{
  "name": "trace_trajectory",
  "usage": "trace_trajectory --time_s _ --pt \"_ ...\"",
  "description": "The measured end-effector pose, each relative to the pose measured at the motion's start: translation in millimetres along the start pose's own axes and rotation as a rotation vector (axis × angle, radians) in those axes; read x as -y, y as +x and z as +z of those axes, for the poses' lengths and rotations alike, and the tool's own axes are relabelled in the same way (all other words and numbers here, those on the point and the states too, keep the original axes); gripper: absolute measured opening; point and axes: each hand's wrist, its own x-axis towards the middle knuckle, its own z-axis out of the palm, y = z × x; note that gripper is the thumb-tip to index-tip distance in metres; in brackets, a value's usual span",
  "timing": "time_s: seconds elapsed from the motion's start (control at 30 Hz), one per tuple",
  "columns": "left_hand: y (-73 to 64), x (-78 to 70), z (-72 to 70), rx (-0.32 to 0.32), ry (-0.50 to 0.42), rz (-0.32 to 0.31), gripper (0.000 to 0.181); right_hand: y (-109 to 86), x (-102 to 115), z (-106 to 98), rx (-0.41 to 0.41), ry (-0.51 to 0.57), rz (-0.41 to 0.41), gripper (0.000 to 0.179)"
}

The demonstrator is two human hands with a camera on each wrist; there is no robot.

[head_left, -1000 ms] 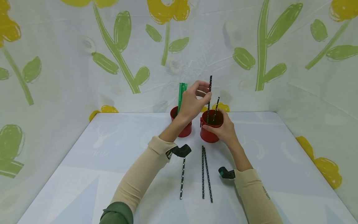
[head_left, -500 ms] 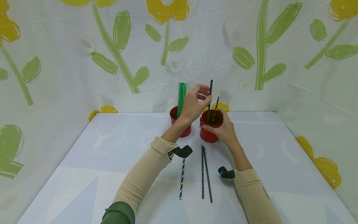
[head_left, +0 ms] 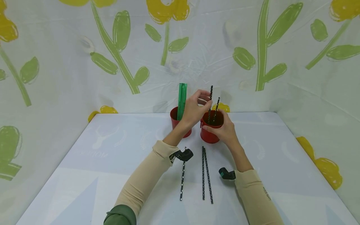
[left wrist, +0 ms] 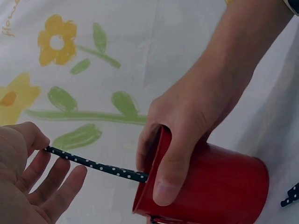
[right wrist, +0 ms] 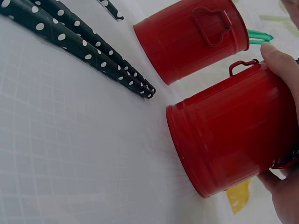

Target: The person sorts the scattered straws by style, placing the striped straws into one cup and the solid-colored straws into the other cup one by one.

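Note:
My left hand [head_left: 194, 109] pinches a black straw with white dots [left wrist: 98, 165] between thumb and fingertips. Its lower end reaches inside a red bucket [head_left: 209, 136] at the back of the table. Around that bucket's rim my right hand [head_left: 228, 130] holds on, thumb on the near outside and fingers on the far side. Another dotted straw [head_left: 216, 107] leans in the same bucket. Close by on the left stands a second red bucket [right wrist: 191, 42], partly behind my left hand, with green-wrapped sticks [head_left: 182, 100] upright in it.
Two dotted straws [head_left: 206, 175] lie almost side by side on the white table [head_left: 118, 181] in front of the buckets. Further left lies a single dotted straw [head_left: 182, 184], partly under the left wrist camera [head_left: 184, 154]. A flower-printed sheet [head_left: 197, 56] hangs behind the table.
My left hand has moved down with the straw, lowering it further into the right-hand red bucket. My right hand has kept its hold on the rim.

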Motion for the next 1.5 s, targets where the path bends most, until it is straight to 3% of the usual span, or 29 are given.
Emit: trace_trajectory --time_s 0.63,1.5 --pt "-4.2 11.1 -2.3 -0.006 -0.009 -0.038 0.023 1.3 0.9 0.5 -0.010 -0.006 -0.008 0.094" --pt "-37.7 32.9 -13.5 0.029 -0.022 -0.078 0.023 0.5 0.1 0.4 -0.012 -0.011 -0.002 0.093"
